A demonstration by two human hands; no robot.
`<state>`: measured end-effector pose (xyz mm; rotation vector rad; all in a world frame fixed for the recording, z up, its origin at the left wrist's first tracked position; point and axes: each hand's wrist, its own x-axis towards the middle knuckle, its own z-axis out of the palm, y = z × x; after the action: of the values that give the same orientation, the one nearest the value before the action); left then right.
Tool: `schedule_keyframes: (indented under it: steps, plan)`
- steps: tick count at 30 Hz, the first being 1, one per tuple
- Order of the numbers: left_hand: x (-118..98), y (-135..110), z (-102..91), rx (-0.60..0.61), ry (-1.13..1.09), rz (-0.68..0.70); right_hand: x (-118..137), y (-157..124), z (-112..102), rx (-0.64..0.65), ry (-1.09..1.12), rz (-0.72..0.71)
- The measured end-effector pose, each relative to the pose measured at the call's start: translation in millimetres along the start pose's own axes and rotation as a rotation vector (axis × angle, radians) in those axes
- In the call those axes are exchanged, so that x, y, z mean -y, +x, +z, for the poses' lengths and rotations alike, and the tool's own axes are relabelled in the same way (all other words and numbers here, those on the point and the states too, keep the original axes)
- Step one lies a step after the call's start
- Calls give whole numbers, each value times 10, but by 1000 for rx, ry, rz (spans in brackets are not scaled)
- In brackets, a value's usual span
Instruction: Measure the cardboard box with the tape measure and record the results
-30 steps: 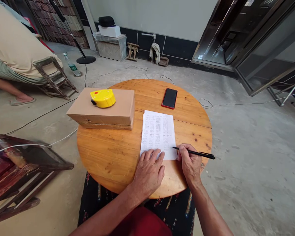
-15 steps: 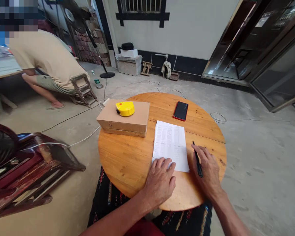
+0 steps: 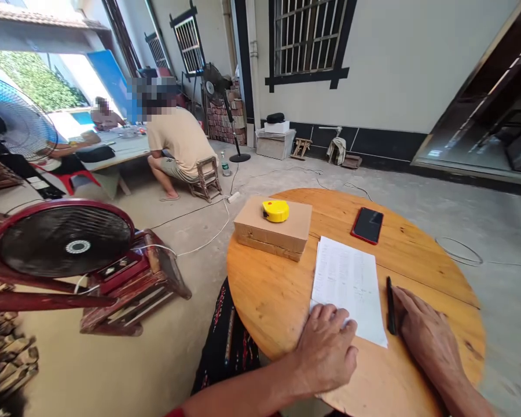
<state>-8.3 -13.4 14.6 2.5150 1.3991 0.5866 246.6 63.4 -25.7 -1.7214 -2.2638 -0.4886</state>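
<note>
A white sheet of paper (image 3: 349, 284) with rows of small print lies on a round wooden table (image 3: 278, 295). My left hand (image 3: 327, 350) rests flat on the sheet's near left corner, fingers spread. My right hand (image 3: 428, 339) lies flat on the table just right of the sheet, fingers stretched out. A black pen (image 3: 389, 304) lies on the wood beside those fingertips, at the sheet's right edge. Farther back stand a cardboard box (image 3: 275, 231) with a yellow tape measure (image 3: 275, 211) on top, and a black phone in a red case (image 3: 367, 225).
A red floor fan (image 3: 65, 240) lies tilted on dark wooden furniture at the left. A person in a beige shirt (image 3: 178, 139) sits on a small stool at a long table; another sits beyond. Cables (image 3: 200, 243) cross the concrete floor. Boxes stand by the far wall.
My right hand has let go of the pen, which now lies on the table beside the sheet. The hand has flattened. The view has swung up and left.
</note>
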Motion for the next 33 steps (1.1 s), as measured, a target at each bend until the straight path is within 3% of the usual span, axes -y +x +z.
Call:
schedule_keyframes:
  steps: [7, 20, 27, 33]
  plan:
    - [8, -37, 53, -41, -64, 9, 123, 58, -100, -42, 159, 118]
    - [1, -90, 129, -159, -77, 15, 112, 8, -106, -76, 244, 146]
    - [-23, -139, 159, -217, -64, -58, 159, -10, -218, -72, 270, 107]
    - [-28, -344, 32, -241, -42, -121, 217, 16, -351, -19, 299, -87]
